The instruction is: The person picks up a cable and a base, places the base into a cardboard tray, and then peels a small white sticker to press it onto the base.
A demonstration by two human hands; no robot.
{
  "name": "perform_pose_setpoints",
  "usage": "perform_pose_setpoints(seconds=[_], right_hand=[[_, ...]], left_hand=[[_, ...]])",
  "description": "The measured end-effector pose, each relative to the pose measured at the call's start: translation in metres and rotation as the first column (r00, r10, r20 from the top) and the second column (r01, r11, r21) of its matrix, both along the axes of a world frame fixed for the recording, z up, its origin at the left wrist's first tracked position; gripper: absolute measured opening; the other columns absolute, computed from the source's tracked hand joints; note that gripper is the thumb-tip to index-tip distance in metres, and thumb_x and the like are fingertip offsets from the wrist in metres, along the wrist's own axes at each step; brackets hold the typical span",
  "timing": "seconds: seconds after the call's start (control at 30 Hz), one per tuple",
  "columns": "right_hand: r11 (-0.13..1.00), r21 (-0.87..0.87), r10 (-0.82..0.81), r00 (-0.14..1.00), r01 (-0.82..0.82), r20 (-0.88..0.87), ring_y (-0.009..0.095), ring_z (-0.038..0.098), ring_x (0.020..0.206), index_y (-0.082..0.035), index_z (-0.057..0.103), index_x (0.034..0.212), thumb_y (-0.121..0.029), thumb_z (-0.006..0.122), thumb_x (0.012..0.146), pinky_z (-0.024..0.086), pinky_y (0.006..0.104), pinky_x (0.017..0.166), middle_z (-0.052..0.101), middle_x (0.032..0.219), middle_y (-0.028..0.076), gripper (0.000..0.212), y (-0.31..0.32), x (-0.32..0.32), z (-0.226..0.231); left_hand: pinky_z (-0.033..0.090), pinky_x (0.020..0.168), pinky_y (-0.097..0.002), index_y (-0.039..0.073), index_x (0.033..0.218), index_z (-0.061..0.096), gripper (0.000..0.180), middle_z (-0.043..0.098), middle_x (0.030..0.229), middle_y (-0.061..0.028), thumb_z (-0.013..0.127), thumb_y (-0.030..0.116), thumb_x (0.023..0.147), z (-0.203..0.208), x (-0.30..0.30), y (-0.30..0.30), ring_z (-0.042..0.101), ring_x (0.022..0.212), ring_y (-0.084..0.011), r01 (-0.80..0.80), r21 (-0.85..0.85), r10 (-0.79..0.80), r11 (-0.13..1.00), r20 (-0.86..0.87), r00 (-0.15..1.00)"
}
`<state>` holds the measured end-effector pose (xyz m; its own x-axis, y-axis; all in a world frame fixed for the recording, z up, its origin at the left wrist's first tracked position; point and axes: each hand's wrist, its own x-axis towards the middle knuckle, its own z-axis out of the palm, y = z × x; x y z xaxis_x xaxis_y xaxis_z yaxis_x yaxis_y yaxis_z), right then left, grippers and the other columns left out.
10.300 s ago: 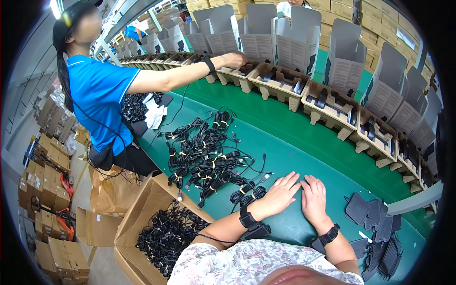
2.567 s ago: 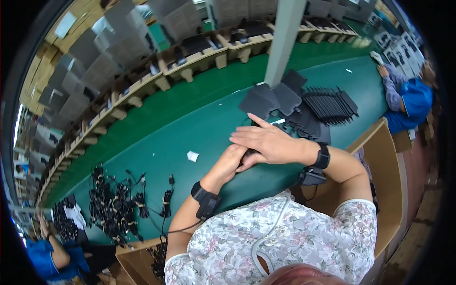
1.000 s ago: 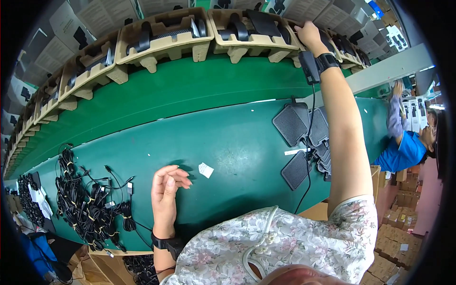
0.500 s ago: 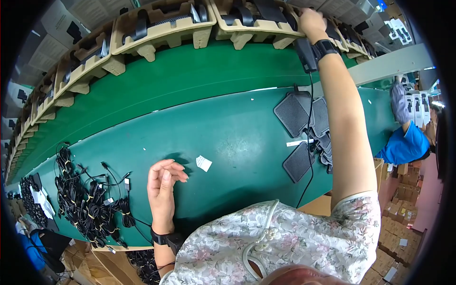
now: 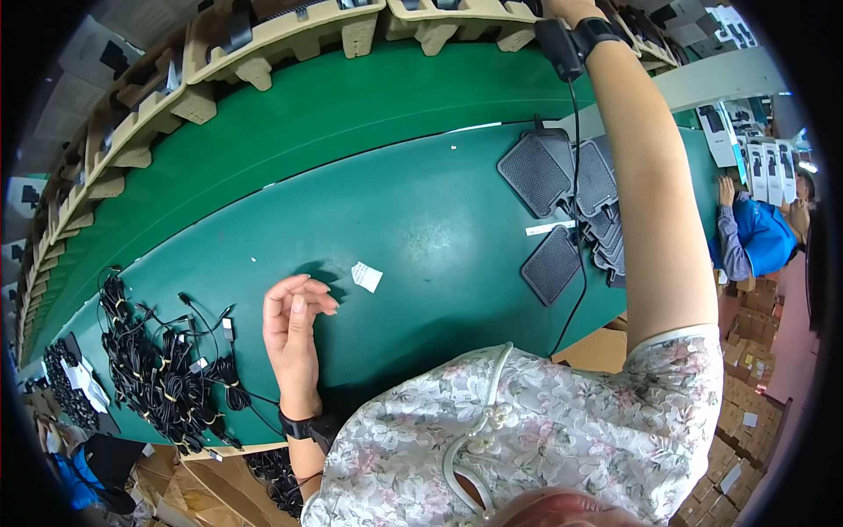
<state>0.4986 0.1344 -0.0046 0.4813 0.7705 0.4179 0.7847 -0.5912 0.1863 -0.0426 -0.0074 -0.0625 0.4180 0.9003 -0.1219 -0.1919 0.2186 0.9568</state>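
My left hand (image 5: 293, 329) hovers over the green worktable (image 5: 395, 237) with loosely bent fingers apart and nothing in them. Just right of its fingertips lies a small white paper slip (image 5: 366, 277). My right arm stretches to the far side, where my right hand (image 5: 575, 10) meets the top edge of the picture beside a row of moulded pulp trays (image 5: 303, 33) holding black parts. Its fingers are cut off or hidden, so what they touch does not show. Under that forearm lies a pile of flat black mesh panels (image 5: 536, 176).
Bundled black cables (image 5: 171, 378) are heaped at the left. A green belt (image 5: 307, 114) runs along the trays' near side. A grey metal bar (image 5: 720, 83) crosses at the right. A co-worker in blue (image 5: 762, 235) is beyond it, above stacked cartons (image 5: 742, 395).
The view has shifted, so table and trays sit higher in the picture. My right hand has slipped mostly out at the top. My left hand keeps its pose. The co-worker's arm has moved.
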Motion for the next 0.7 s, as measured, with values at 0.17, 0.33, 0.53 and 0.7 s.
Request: perform_pose_setpoints(seconds=[0.17,0.33,0.53,0.7], right_hand=[[0.94,0.048,0.303,0.891,-0.338,0.338,0.031,0.064,0.085,-0.002,0.065,0.076,-0.024,0.049,0.088,0.05,0.0432,0.068,0.067,0.091,0.014,0.03,-0.022,-0.055,0.005],[0.838,-0.332,0.431,0.899,-0.433,-0.084,0.031,0.059,0.09,-0.007,0.058,0.11,-0.052,0.058,0.077,0.05,0.0409,0.071,0.06,0.092,0.012,0.056,-0.127,-0.187,-0.004],[0.837,-0.238,0.45,0.867,-0.493,-0.213,0.038,0.049,0.108,-0.003,0.038,0.132,-0.04,0.07,0.07,0.044,0.0411,0.09,0.05,0.119,0.02,0.079,-0.203,-0.178,-0.046],[0.826,-0.187,0.48,0.837,-0.532,-0.262,0.039,0.043,0.117,-0.003,0.041,0.131,-0.026,0.072,0.071,0.04,0.0412,0.096,0.044,0.13,0.023,0.071,-0.221,-0.144,-0.062]], left_hand=[[0.046,0.075,-0.0288,0.0,0.111,0.05,0.021,0.058,0.098,-0.0118,0.048,0.013,0.094,0.004,-0.004,-0.004,0.057,0.08,-0.0168,-0.09,0.061,0.095,0.994,-0.073,0.993],[0.045,0.079,-0.0319,0.0,0.108,0.052,0.02,0.057,0.104,-0.0136,0.053,0.01,0.09,-0.002,-0.062,-0.019,0.056,0.088,-0.0212,-0.083,0.496,0.352,0.864,-0.48,0.803],[0.041,0.086,-0.0381,-0.001,0.108,0.053,0.025,0.054,0.109,-0.0162,0.059,0.008,0.085,0.024,-0.068,-0.051,0.052,0.1,-0.0293,0.168,0.816,0.723,0.553,-0.57,0.39],[0.039,0.088,-0.0413,0.0,0.108,0.053,0.033,0.055,0.106,-0.0151,0.065,0.012,0.08,0.018,-0.065,-0.064,0.049,0.102,-0.0319,0.241,0.725,0.699,0.646,-0.688,0.196]])
